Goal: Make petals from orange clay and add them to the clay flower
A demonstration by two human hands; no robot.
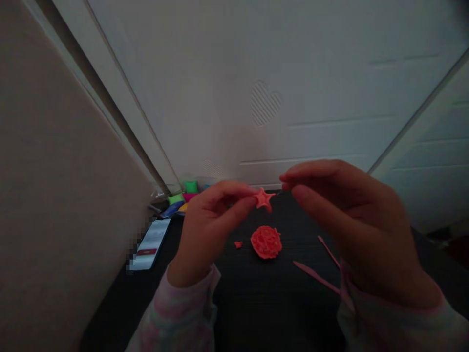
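My left hand pinches a small coral star of modelling clay between thumb and forefinger, holding it up above the table. My right hand hangs just to the right of the star, its fingertips close to it but apart, and it holds nothing. Below the star, a round, rough-textured coral clay patty lies on the dark table. A tiny coral clay scrap sits left of the patty. Two slim pink plastic modelling tools lie beneath my right hand.
A smartphone with a lit screen lies at the table's left side. Colourful packets are heaped at the back left corner. A white panelled door stands behind the table, and a beige wall rises along the left.
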